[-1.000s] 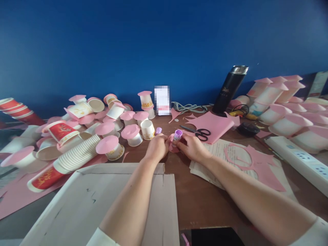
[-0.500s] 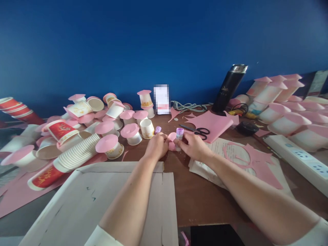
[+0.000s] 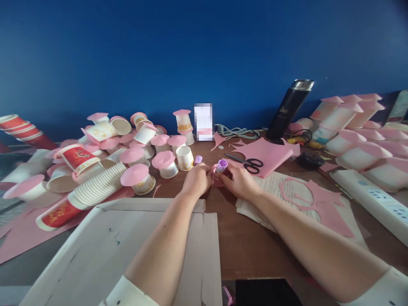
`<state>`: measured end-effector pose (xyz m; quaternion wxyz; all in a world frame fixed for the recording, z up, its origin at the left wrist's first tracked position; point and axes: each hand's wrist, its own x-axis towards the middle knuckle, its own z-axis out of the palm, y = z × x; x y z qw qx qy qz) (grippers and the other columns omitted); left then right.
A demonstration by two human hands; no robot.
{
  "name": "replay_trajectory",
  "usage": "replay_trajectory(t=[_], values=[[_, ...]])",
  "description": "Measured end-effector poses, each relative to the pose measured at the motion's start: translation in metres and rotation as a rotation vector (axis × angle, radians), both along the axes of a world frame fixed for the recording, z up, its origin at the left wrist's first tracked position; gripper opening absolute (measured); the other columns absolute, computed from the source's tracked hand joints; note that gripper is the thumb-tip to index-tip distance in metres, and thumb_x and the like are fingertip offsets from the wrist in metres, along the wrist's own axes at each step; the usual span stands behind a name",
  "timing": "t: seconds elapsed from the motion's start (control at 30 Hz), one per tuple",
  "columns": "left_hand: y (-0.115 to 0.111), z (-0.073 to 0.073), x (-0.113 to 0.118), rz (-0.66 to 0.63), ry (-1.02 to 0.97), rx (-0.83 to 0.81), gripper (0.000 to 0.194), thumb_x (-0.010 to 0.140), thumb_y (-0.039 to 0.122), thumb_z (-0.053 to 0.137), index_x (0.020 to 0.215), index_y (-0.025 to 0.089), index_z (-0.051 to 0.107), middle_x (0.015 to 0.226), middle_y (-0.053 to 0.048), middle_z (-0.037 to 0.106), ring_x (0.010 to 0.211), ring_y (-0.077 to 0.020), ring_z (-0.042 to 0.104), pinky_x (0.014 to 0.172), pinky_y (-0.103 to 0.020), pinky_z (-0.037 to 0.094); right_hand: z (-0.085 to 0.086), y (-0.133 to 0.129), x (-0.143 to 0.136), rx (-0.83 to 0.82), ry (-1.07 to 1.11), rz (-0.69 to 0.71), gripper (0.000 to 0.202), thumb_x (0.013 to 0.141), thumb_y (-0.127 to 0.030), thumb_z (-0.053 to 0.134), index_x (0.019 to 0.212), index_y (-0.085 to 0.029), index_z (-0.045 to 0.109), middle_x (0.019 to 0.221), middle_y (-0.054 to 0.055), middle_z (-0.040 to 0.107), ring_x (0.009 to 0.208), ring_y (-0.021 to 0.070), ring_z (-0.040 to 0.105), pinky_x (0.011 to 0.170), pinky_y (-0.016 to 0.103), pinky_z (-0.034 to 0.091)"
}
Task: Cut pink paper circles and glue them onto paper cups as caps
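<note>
My left hand (image 3: 198, 178) pinches the left edge of a small pink paper piece (image 3: 217, 182) over the brown table. Between the thumb and fingers of my right hand (image 3: 239, 180) is a purple-rimmed glue stick (image 3: 222, 165), tilted against the paper. Its lower end is hidden by my fingers. A purple cap (image 3: 198, 160) lies just beyond my left hand, beside an upright white paper cup (image 3: 185, 158) with gold print.
Paper cups with pink paper tops crowd the left, near a stack of nested cups (image 3: 95, 187). Black scissors (image 3: 253, 165) lie on pink paper at right. Beyond stand a black bottle (image 3: 288, 110) and a phone (image 3: 203, 122). Cardboard (image 3: 153, 238) lies front left; a power strip (image 3: 372, 199) is far right.
The glue stick has gone from nearly upright to tilted, and my right hand has turned with it. The whole view has shifted slightly.
</note>
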<state>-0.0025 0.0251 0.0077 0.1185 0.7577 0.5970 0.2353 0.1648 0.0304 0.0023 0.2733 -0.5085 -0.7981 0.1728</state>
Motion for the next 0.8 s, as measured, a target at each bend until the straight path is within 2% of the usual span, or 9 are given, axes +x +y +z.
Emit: replay_trajectory(t=[0.13,0.27,0.37,0.43,0.53,0.6,0.73,0.8], values=[[0.0,0.001,0.0,-0.005,0.005,-0.013,0.032,0.091,0.028,0.043,0.075,0.016,0.067,0.083,-0.007,0.065,0.078,-0.0174,0.06,0.07,-0.027,0.042,0.005,0.0,-0.002,0.029,-0.142,-0.012,0.027,0.088,-0.042,0.05,0.098,-0.019,0.06,0.089,0.009,0.07,0.076,0.0241,0.064,0.058,0.028,0.034],[0.002,-0.003,0.0,0.005,0.029,0.003,0.03,0.09,0.026,0.043,0.073,0.017,0.067,0.082,-0.006,0.065,0.079,-0.0174,0.06,0.071,-0.027,0.043,0.014,-0.004,-0.002,0.036,-0.209,-0.005,0.032,0.089,-0.048,0.048,0.091,-0.019,0.061,0.084,0.007,0.069,0.074,0.023,0.064,0.056,0.027,0.032],[0.002,-0.004,-0.001,-0.006,0.019,0.009,0.031,0.089,0.023,0.042,0.07,0.017,0.065,0.082,-0.005,0.065,0.079,-0.017,0.059,0.072,-0.027,0.043,0.017,-0.007,0.002,0.0,-0.206,-0.027,0.034,0.085,-0.052,0.051,0.077,-0.019,0.059,0.071,0.005,0.066,0.064,0.0201,0.06,0.054,0.026,0.032],[0.002,-0.004,-0.001,0.004,0.021,0.0,0.029,0.087,0.021,0.043,0.067,0.017,0.064,0.082,-0.005,0.065,0.077,-0.0168,0.059,0.07,-0.027,0.043,0.019,-0.008,0.006,0.006,-0.115,-0.054,0.034,0.084,-0.051,0.053,0.072,-0.019,0.057,0.066,0.003,0.063,0.059,0.0173,0.057,0.054,0.026,0.033],[0.002,-0.004,-0.001,0.016,0.037,0.01,0.027,0.086,0.021,0.045,0.066,0.017,0.062,0.081,-0.006,0.064,0.074,-0.0167,0.058,0.067,-0.027,0.042,0.021,-0.009,0.011,0.063,0.125,-0.12,0.033,0.086,-0.05,0.05,0.077,-0.019,0.058,0.068,0.002,0.063,0.059,0.0154,0.056,0.055,0.025,0.036],[0.002,-0.005,-0.001,0.01,0.04,0.017,0.026,0.085,0.021,0.045,0.066,0.017,0.061,0.081,-0.006,0.064,0.075,-0.017,0.058,0.067,-0.027,0.041,0.019,-0.008,0.011,0.084,0.2,-0.137,0.033,0.087,-0.05,0.05,0.082,-0.019,0.059,0.07,0.002,0.064,0.062,0.0163,0.058,0.057,0.025,0.038],[0.002,-0.004,-0.001,0.025,0.023,0.008,0.028,0.087,0.024,0.045,0.067,0.017,0.062,0.079,-0.006,0.064,0.075,-0.0171,0.058,0.066,-0.027,0.04,0.008,-0.004,0.005,0.105,0.117,-0.012,0.028,0.087,-0.045,0.053,0.087,-0.019,0.061,0.086,0.006,0.068,0.078,0.0204,0.063,0.067,0.027,0.042],[0.001,-0.002,0.0,0.016,-0.001,0.005,0.029,0.089,0.027,0.044,0.069,0.017,0.063,0.078,-0.006,0.064,0.073,-0.0163,0.058,0.066,-0.026,0.04,0.003,-0.002,0.001,0.078,0.044,0.005,0.028,0.088,-0.044,0.052,0.092,-0.019,0.062,0.089,0.007,0.069,0.079,0.021,0.064,0.067,0.027,0.041]])
